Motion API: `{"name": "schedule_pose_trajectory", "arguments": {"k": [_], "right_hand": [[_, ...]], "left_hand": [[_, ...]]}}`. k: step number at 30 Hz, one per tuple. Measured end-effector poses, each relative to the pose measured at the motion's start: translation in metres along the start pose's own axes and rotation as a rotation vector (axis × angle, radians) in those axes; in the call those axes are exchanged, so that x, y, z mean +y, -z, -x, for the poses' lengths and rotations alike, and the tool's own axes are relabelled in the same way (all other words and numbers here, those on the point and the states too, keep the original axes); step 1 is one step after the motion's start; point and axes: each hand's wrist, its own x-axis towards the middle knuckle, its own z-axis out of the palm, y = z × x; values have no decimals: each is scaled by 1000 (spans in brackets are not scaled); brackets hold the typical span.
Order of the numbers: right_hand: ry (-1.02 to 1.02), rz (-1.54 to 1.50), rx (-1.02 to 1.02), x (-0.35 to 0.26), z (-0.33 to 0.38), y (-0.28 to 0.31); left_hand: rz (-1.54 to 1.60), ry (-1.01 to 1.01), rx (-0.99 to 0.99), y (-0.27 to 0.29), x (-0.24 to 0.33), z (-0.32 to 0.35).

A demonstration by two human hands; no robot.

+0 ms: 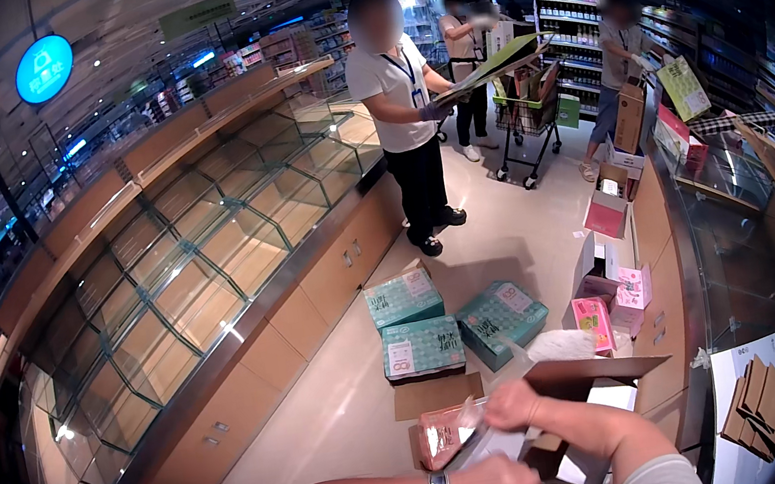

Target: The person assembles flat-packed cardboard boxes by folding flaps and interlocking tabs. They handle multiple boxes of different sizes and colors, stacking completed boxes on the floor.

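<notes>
My right hand (513, 406) is closed, reaching in over a pale box (496, 447) with its fingers at a thin, shiny sheet. What exactly it grips is too small to make out. Lower down, my left hand (495, 476), with a watch on its wrist, lies at the near side of the pale box; its fingers are blurred. A pink package (442, 435) sits just left of the hands. Beyond and to the right is an opened cardboard carton (584, 372) with white pieces (612, 396) in it.
Several green cartons (422, 348) stand on the floor ahead. Pink boxes (593, 324) line the right cabinet. Glass-divided display cases (236, 224) run along the left. A person (398, 102) holds flattened cardboard; others stand near a shopping cart (528, 113). Folded cardboard (760, 408) lies at right.
</notes>
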Motion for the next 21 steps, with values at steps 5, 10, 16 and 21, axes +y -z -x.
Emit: {"name": "schedule_pose_trajectory", "arguments": {"k": [5,10,16,21], "right_hand": [[-197,16,-92,32,40,26],[-75,10,102,8,20,61],[-13,-294,-484,-21,92,61],[-78,-216,-449,-13,100,76]], "left_hand": [[-288,-136,116,7,11,14],[-407,-214,5,13,7,6],[-436,-291,294,28,16,-5],[-432,-212,287,36,13,7]]}}
